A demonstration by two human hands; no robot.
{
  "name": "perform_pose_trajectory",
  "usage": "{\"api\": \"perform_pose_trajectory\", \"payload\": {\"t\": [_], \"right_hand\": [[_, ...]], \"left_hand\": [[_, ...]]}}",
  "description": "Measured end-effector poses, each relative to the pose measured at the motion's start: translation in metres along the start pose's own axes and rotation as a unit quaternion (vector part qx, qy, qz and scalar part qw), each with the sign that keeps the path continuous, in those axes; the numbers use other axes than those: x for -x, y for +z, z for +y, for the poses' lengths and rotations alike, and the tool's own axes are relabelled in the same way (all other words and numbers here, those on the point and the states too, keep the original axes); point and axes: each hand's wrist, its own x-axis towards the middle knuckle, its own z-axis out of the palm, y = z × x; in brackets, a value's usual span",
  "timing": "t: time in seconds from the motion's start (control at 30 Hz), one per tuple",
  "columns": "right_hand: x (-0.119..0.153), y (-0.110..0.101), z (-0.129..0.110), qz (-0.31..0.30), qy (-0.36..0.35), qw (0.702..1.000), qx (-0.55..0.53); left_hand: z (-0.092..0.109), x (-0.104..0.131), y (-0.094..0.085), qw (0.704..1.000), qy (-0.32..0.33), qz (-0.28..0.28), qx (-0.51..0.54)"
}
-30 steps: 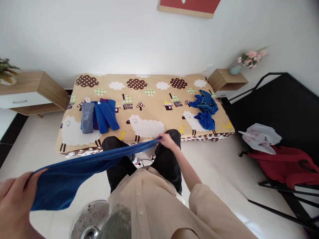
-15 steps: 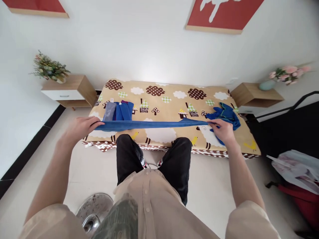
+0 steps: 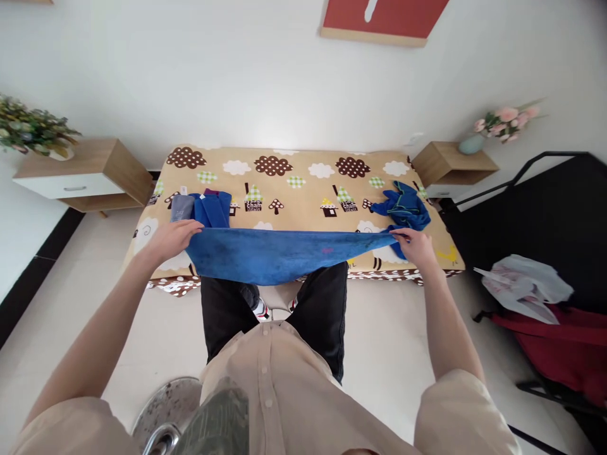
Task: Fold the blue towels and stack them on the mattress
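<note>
nearest the body and below the left fingers, a round metal base (image 3: pixel 165 404) stands on the floor, and black trousers (image 3: pixel 215 316) reach forward beneath the lower edge of a blue cloth (image 3: pixel 265 253). that cloth hangs in the air between the two hands: the fingers of the left hand (image 3: pixel 173 243) pinch one upper corner, those of the right hand (image 3: pixel 416 246) grasp the other. its top edge runs nearly straight from fingers to fingers, while the bottom sags deeper towards the left fingers and narrows towards the right; whether it is doubled i cannot tell. the step in hand looks like holding the cloth out spread, and the next move seems to call for even tension and a squared-up lower edge, as the right side looks gathered. just beyond the left fingers lie a grey folded cloth (image 3: pixel 181 207) and blue folded cloths (image 3: pixel 212 208), partly screened by the hanging one. just beyond the right fingers is a crumpled blue heap (image 3: pixel 403 205). all these rest on the patterned bed (image 3: pixel 294 165), with a wooden cabinet (image 3: pixel 128 164) further out past the left fingers.
</note>
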Motion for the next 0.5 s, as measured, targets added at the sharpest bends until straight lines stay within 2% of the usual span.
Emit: {"api": "perform_pose_trajectory", "payload": {"t": [0.13,0.23,0.37,0.5], "right_hand": [[-0.02,0.004,0.0,0.014,0.011,1.0,0.015],[-0.028,0.002,-0.003,0.053,0.009,0.999,0.002],[-0.031,-0.012,-0.005,0.104,0.009,0.994,-0.019],[-0.032,-0.03,0.005,0.109,0.04,0.993,-0.021]], "left_hand": [[0.001,-0.027,-0.009,0.997,-0.047,0.049,-0.025],[-0.001,-0.043,-0.017,0.996,-0.053,0.073,-0.024],[-0.005,-0.055,-0.025,0.994,-0.04,0.099,0.015],[0.001,-0.057,-0.032,0.988,-0.063,0.126,0.058]]}}
